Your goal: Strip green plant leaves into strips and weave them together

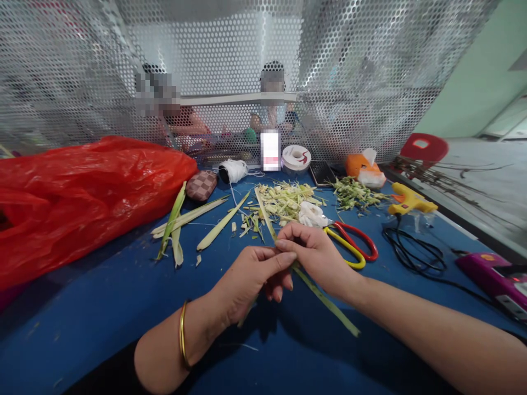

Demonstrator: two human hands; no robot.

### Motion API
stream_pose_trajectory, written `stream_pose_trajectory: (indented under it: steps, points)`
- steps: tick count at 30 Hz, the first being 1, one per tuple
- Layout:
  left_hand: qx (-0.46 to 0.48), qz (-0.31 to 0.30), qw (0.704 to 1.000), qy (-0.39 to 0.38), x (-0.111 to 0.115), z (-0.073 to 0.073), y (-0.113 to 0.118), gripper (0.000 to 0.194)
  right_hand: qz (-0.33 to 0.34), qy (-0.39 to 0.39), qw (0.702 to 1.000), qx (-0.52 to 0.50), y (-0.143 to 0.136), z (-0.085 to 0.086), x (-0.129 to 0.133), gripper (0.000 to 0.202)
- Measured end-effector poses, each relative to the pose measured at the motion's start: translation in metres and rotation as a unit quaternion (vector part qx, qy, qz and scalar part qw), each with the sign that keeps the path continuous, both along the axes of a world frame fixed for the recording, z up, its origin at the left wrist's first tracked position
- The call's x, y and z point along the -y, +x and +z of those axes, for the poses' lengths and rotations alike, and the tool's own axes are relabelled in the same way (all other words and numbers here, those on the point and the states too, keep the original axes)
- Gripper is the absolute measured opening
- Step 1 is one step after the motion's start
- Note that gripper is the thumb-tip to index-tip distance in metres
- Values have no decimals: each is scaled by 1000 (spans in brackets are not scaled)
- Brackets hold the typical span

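Both of my hands meet over the blue tabletop, near the middle of the view. My left hand (pixel 251 277), with a gold bangle at the wrist, is closed with its thumb pressed on a green leaf strip (pixel 329 305). My right hand (pixel 315 255) pinches the same strip beside it. One end of the strip slants down to the right below my right hand. The fingertips hide the part between them. Just behind my right hand lie scissors (pixel 373 249) with one red and one yellow handle loop. A pile of cut leaf scraps (pixel 288 200) is beyond.
Left lies a red plastic bag (pixel 90 192), beside loose leaf pieces (pixel 218 227) and a checkered pouch (pixel 201 185). White thread (pixel 236 170), a ribbon spool (pixel 295 157) and a tissue pack (pixel 364 169) line the back. Right are a yellow glue gun (pixel 411 199) and a purple power strip (pixel 492 277).
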State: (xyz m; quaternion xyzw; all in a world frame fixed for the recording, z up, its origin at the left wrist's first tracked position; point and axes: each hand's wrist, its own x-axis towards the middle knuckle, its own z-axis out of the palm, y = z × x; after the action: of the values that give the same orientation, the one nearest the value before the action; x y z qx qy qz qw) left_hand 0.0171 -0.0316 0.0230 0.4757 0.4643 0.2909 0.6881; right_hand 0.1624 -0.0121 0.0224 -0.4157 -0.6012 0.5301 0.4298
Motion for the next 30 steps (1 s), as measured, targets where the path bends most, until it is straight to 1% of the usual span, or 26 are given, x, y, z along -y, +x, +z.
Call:
stream_pose_trajectory:
  steps: [2,4,6,8,12,15,17,19,21,22,23,24,25,26,28,29,30]
  points:
    - [13,-8,1000,-14,0,0,-1,38,5,-28,1000,-11,1,1,0,16]
    - [13,-18,1000,-17,0,0,-2,33,19,-70,997,-31,3,2,0,18]
    - [-1,-28,1000,-10,-1,1,-3,29,26,-90,994,-49,4,3,1,19]
    - [-19,-33,999,-3,-1,3,-4,26,23,-84,995,-52,4,3,3,19]
    - [-28,-42,999,6,-1,4,-3,26,12,-62,998,-18,1,1,5,16]
    - [-18,-42,999,3,0,3,-1,26,4,8,999,36,1,-1,2,14]
    - [-3,-7,1000,-6,0,4,0,23,-13,90,993,77,4,0,-1,14]
    - [21,47,999,-16,-1,4,-1,19,-51,194,973,114,10,3,-4,11]
    - [53,92,994,-18,-3,4,-2,18,-103,287,942,141,16,8,-3,9]
    - [71,108,991,-14,-4,4,-4,19,-127,315,929,149,18,11,-1,9]
    - [90,122,988,-6,-6,5,-5,20,-144,324,922,154,19,12,2,11]
    - [108,136,985,2,-7,5,-7,21,-152,314,923,159,18,13,5,14]
    - [126,150,980,10,-8,5,-8,22,-142,291,933,159,17,12,9,18]
    - [143,164,976,17,-8,6,-9,23,-110,248,950,156,14,11,13,22]
    - [165,184,969,22,-8,7,-8,24,-23,133,981,140,6,5,18,26]
    - [171,191,967,20,-8,8,-7,23,14,73,989,127,1,2,19,24]
    - [173,195,965,16,-7,8,-6,23,34,23,993,110,-3,-1,19,23]
